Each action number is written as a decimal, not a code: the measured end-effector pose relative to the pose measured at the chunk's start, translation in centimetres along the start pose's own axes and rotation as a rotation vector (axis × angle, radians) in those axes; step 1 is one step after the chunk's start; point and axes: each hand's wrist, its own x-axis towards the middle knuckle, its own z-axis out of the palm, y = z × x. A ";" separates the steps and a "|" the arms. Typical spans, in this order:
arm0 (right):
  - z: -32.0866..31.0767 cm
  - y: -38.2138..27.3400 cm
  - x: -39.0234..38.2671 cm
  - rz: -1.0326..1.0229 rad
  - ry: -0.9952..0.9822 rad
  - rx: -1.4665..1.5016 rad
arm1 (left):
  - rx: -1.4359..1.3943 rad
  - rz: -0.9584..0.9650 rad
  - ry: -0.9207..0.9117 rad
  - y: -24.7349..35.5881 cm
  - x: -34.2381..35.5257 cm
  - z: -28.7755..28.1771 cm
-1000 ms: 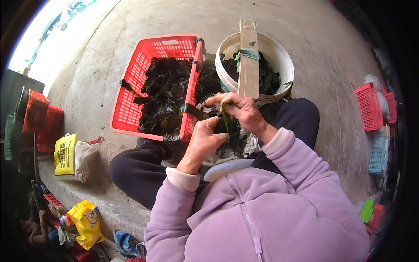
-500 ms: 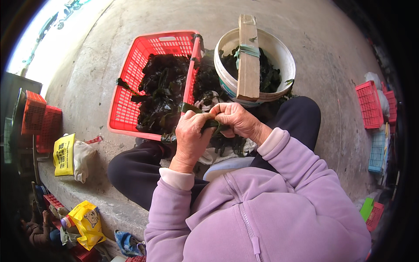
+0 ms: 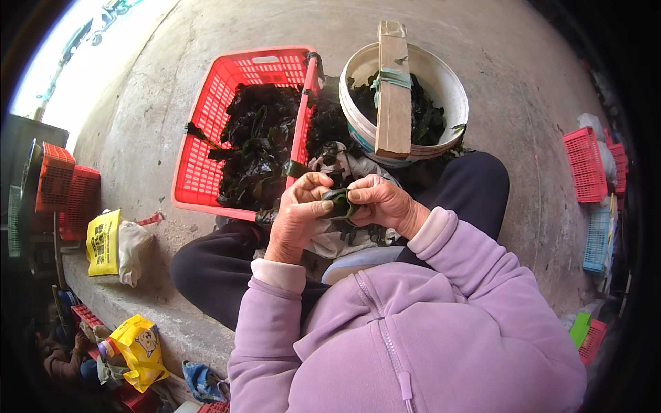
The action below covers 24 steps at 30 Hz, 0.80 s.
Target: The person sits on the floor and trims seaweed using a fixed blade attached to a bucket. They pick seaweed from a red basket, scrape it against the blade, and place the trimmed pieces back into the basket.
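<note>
Between my hands is a dark green strip of kelp (image 3: 339, 204), folded into a small loop. The thumb and fingers of my left hand (image 3: 297, 210) pinch its left side. My right hand (image 3: 384, 202) grips the right side between thumb and bent fingers. Just beyond my left hand stands a red plastic basket (image 3: 195, 173), with a heap of wet kelp (image 3: 258, 138) in it. A white bucket (image 3: 451, 96) with more kelp inside is beyond my right hand. Across its top lies a wooden board (image 3: 392, 117), wrapped with a green tie.
My bent legs in dark trousers (image 3: 213, 268) flank the work spot. A yellow packet (image 3: 103, 242) and a white bag lie at left. Red crates (image 3: 584, 165) stand at far right, others at far left. Another person (image 3: 62, 358) sits at lower left beside a yellow bag (image 3: 140, 351).
My hands have moved slightly apart, and the kelp loop between them now shows. The fingers of my left hand have lifted and re-gripped it.
</note>
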 end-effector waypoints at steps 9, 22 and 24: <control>0.4 -0.1 0.2 -0.279 0.236 -0.196 | 1.525 0.974 0.348 0.2 -0.3 2.0; 3.1 -0.8 -0.6 -0.431 0.324 -0.586 | 0.853 0.292 0.306 0.0 -0.6 0.7; 3.1 -2.1 -1.1 -0.473 0.412 -0.787 | 0.324 0.175 0.335 1.2 -0.9 0.5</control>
